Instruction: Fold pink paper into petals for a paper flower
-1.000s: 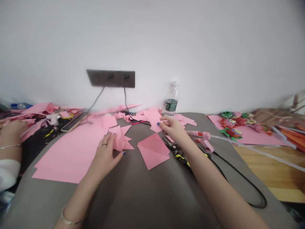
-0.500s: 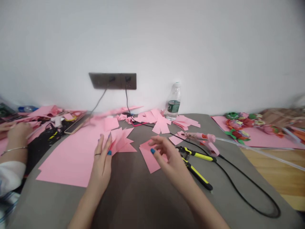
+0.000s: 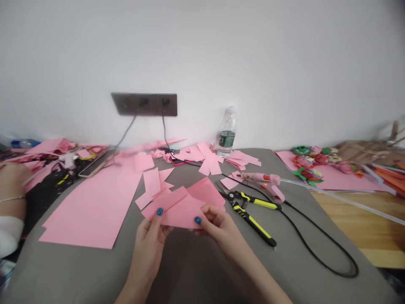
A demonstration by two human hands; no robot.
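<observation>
Between both hands, low over the grey table, are pieces of pink paper, overlapping one another. My left hand pinches their left end, its blue-nailed thumb on top. At the right end my right hand grips the paper the same way, fingers partly hidden beneath. Just behind, another pink sheet lies on the table, along with loose pink pieces. To the right of my right hand rest yellow-and-black wire pliers, handles spread, and a pink hot glue gun with a long clear glue stick.
Large pink sheets cover the left side. At the back stand a water bottle and more paper cuttings. A black cable loops on the right. Colourful paper flowers lie far right. A co-worker's arm reaches in at left.
My hands have come together and now both hold the pink paper. Half a second ago my right hand was apart, over a pink piece, and my left was by the pile.
</observation>
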